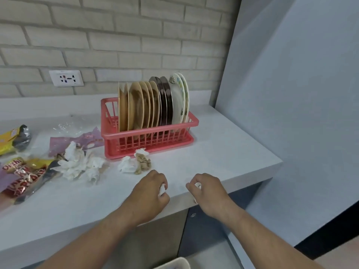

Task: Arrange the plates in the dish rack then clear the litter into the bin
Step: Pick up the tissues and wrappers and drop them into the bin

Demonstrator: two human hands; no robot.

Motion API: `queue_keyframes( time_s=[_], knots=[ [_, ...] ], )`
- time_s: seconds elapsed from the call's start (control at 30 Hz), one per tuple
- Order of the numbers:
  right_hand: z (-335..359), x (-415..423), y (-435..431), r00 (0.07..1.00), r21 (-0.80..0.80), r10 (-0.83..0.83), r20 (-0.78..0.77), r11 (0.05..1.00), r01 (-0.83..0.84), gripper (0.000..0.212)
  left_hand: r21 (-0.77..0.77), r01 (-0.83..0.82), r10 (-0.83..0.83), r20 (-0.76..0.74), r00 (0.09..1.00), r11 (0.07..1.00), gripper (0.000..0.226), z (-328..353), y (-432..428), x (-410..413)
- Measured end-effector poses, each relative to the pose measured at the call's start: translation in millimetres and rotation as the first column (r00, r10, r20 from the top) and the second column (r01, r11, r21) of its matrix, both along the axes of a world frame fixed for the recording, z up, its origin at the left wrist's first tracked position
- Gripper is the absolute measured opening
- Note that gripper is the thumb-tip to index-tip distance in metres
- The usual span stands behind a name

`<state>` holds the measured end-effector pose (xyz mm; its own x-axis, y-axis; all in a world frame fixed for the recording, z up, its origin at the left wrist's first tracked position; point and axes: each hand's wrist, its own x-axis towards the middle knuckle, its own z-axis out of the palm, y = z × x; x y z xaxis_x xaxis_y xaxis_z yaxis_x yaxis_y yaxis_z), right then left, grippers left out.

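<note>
Plates (153,105) fill the red dish rack (149,136); left hand (150,188) and right hand (206,188) each clutch crumpled tissue above the bin (174,263), ready to drop

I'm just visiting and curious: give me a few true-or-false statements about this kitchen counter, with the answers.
1. The plates stand upright in the rack. True.
2. The rack is blue. False: it is red.
3. The left hand and the right hand each hold crumpled tissue. True.
4. No litter lies on the counter. False: tissue wads and wrappers lie left of the rack.
</note>
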<state>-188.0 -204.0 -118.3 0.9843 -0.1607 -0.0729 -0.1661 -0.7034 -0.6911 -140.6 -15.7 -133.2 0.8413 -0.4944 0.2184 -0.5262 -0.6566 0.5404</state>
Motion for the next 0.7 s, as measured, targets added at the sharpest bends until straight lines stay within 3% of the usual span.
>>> queue_keyframes(
  time_s=[0.23, 0.4, 0.5, 0.7],
  knots=[
    [-40.3, -48.8, -32.8, 0.993, -0.071, 0.118, -0.016, 0.990, -0.119, 0.012, 0.008, 0.084, -0.084, 0.000, 0.996, 0.996, 0.007, -40.4, -25.8, -53.2],
    [-90.3, -71.4, -37.8, 0.992, -0.065, 0.057, -0.115, 0.996, -0.065, 0.016, 0.061, 0.077, -0.071, -0.094, 0.993, 0.995, 0.009, -94.1, -34.1, -70.5],
    [-135.6, -76.7, -38.5, 0.985, -0.090, 0.023, -0.172, 0.995, -0.040, 0.018, 0.126, 0.092, -0.071, -0.164, 0.984, 0.988, 0.004, -139.0, -33.7, -71.2],
    [-268.8, -77.2, -28.9, 0.939, -0.086, -0.007, -0.345, 0.996, -0.024, 0.021, 0.208, 0.103, -0.038, -0.294, 0.955, 0.973, 0.016, -251.2, -24.2, -65.4]
  ],
)
